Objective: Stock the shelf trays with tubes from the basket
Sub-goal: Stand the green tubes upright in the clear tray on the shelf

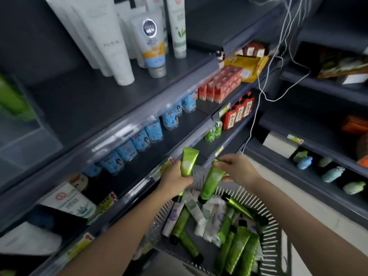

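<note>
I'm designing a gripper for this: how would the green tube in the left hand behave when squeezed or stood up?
The green tube probably gives under a squeeze: its flat crimped end suggests soft plastic. It seems light, as the left hand holds it upright. Its glossy skin may be slippery, and it could tip if stood on its narrow cap.

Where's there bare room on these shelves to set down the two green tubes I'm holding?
Top shelf: bare stretch left and in front of the white tubes, up to the clear tray. Also bare right of the leaf-print tube. The row of blue pouches and the basket are crowded.
</note>
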